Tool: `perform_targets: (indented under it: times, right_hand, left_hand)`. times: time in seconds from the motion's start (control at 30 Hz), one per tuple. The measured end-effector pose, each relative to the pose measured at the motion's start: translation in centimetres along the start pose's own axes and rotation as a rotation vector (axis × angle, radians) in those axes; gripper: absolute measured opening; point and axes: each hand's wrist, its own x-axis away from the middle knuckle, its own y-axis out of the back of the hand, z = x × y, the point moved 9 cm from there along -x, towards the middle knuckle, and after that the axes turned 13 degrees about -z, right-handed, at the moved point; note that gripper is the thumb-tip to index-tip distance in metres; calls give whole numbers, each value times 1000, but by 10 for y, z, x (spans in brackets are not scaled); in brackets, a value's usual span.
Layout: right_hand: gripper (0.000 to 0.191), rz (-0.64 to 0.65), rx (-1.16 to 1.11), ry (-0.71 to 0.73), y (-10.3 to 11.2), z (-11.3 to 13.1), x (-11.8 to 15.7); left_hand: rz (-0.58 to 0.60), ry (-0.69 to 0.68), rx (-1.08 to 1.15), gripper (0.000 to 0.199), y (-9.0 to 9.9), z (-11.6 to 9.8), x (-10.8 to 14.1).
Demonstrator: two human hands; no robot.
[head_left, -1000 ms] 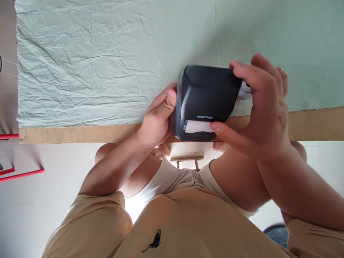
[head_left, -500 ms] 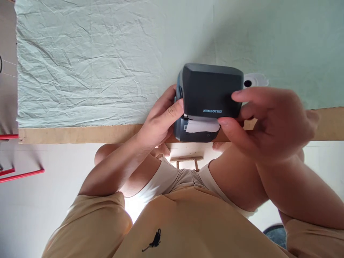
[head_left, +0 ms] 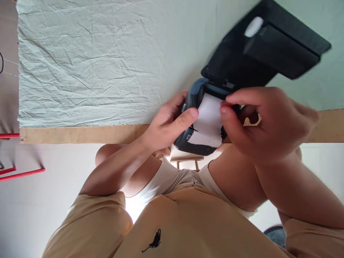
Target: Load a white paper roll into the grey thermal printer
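Note:
A black label printer (head_left: 208, 149) is at the table's front edge, its lid (head_left: 242, 61) swung up and back to the right. A white label roll (head_left: 211, 109) sits in its open bay, and the loose paper end hangs over the front. My left hand (head_left: 172, 123) grips the printer's left side, thumb on the bay's rim. My right hand (head_left: 271, 125) is closed in a pinch at the roll's right edge, thumb and index finger together; its other fingers are curled and partly hidden.
A wrinkled pale green cloth (head_left: 88, 64) covers the table, with a bare wooden edge (head_left: 80, 134) in front. My legs are under the table. Red bars (head_left: 24, 175) stand at the lower left, and a wooden stool (head_left: 186, 158) shows below.
The printer's lid has opened, swinging up and to the right, baring the label roll. The printer has turned slightly, and my right hand has moved from the lid to the roll.

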Motion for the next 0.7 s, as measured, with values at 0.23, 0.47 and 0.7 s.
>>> perform_targets:
  times: [0.23,0.47,0.7]
  right_hand:
    - [13,140,145,92,-3,15,2]
    - [11,367,20,24,-7,4,4]
    - [26,353,-75,-6,0,2,-3]
  left_hand:
    - [99,-51,-6,72,0,2,-1]
    - [145,-6,-6,78,-6,-6,-1]
    - [68,138,-15,88,-6,-1,-3]
